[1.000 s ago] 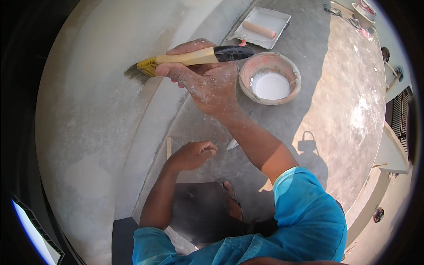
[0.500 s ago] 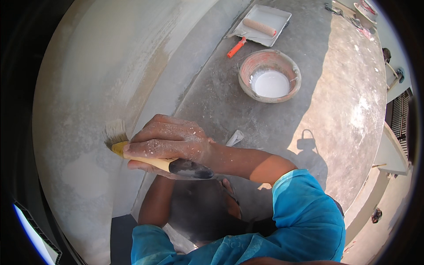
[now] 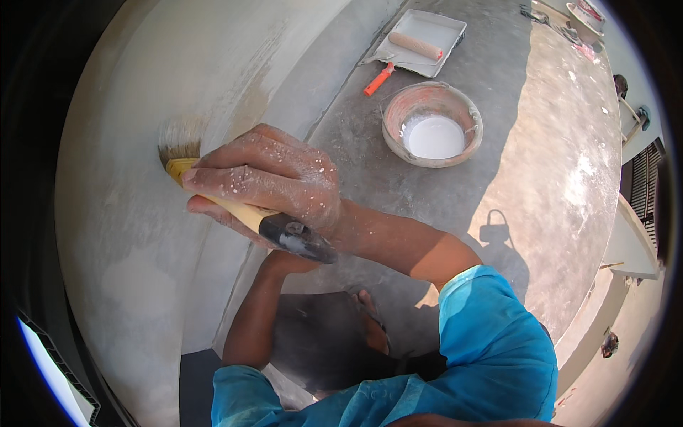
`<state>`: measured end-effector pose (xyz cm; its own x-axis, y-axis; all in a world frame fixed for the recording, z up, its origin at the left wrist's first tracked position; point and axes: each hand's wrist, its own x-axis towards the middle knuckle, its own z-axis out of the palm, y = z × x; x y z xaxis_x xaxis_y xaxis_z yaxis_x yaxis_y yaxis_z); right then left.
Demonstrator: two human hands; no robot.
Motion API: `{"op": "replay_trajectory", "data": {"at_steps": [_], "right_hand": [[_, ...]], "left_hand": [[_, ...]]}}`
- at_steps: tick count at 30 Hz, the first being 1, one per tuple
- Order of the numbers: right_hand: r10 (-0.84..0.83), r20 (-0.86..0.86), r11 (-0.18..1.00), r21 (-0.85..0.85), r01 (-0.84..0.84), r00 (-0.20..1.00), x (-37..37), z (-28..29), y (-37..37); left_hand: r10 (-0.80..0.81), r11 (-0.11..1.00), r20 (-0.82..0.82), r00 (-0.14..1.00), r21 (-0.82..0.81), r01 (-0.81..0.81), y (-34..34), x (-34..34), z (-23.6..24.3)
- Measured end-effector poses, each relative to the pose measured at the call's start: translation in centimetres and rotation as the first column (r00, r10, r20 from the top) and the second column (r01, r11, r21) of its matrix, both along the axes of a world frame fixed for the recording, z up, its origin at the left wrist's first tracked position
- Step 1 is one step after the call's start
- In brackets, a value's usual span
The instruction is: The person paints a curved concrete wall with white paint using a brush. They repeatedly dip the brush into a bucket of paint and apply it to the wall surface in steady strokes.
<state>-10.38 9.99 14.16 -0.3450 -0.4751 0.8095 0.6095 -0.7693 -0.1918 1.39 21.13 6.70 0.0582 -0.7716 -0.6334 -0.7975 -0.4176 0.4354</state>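
My right hand (image 3: 277,174), speckled with white, grips a paintbrush (image 3: 244,212) with a yellow ferrule and a pale wooden, black-tipped handle. The bristles lie against the pale grey plastered wall (image 3: 121,220) on the left. Behind and below it is my left hand (image 3: 284,260), its fingers hidden by my right hand. To the right on the concrete floor (image 3: 441,199) stands a worn bowl (image 3: 466,146) of white paint.
A white tray (image 3: 445,39) holds a pink roller (image 3: 416,46) at the top, with an orange handle (image 3: 379,78) beside it. A ledge (image 3: 306,85) runs along the wall's foot. More containers (image 3: 585,25) sit at the upper right.
My right hand swept the brush down and left along the wall half a second ago, and has since moved it upward. The brush now points up-left. My left hand is now partly covered.
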Motion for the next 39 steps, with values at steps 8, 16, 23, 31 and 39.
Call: {"op": "replay_trajectory", "data": {"at_steps": [8,16,23,31,39], "right_hand": [[0.025,0.043,0.915,0.4,-0.04,0.999,-4.5,1.8,-14.7],[-0.251,-0.119,0.962,0.076,0.261,0.96,-0.4,-3.1,-4.4],[0.377,-0.153,0.919,0.19,-0.347,0.914,-1.8,-4.3,-1.9],[-0.051,-0.175,0.839,0.527,0.137,0.983,-9.7,-8.1,-19.8],[0.222,-0.694,0.769,0.556,0.315,0.685,-18.2,-18.0,-18.2]], "left_hand": [[0.014,0.999,0.043,0.999,0.028,-0.015,-0.5,-1.0,0.5],[-0.173,0.982,0.252,0.952,-0.027,0.185,0.3,0.8,-1.8],[0.106,0.994,-0.168,0.98,0.058,-0.097,-2.2,-1.1,-1.0],[0.296,0.955,-0.155,0.942,0.062,-0.29,-7.3,0.4,-4.6],[0.601,0.745,-0.481,0.638,0.048,-0.666,-16.7,-3.1,-16.4]]}}
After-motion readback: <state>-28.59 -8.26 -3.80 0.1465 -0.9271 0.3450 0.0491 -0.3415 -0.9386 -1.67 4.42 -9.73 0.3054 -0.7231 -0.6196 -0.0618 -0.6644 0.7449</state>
